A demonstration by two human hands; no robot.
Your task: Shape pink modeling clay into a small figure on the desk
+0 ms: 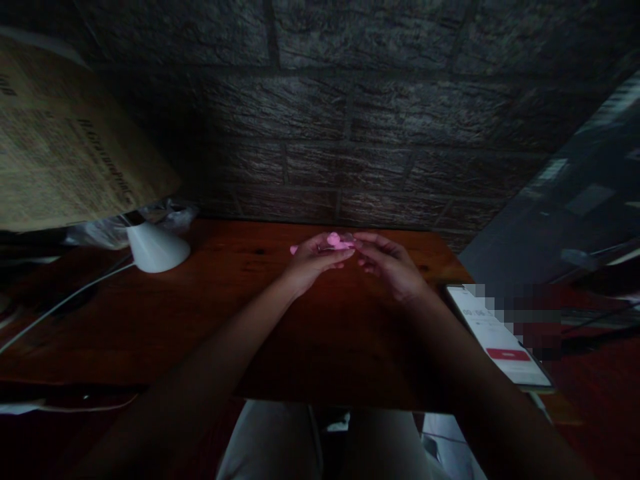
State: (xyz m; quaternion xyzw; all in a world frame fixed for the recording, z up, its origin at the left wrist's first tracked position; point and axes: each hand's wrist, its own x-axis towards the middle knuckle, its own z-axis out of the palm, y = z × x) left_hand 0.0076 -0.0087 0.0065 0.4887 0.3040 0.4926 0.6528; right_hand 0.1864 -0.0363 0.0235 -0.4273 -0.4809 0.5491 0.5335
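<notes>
A small pink object (333,239) with rounded, knob-like ends is held over the wooden table (225,333); its exact kind is hard to make out in the dim light. My left hand (311,265) is closed around its middle, and one pink end sticks out to the left past the fingers. At the object's right end, the thumb and fingers of my right hand (393,263) pinch it near a piece that looks see-through. Fingers cover part of the object. Both hands are close together near the table's far side.
On the left stands a white lamp base (157,250) with a cord, below a newspaper-print shade (70,147). Clear plastic (183,215) lies behind it. A lit phone (493,333) rests at the table's right edge. A brick-patterned wall (310,113) rises behind the table.
</notes>
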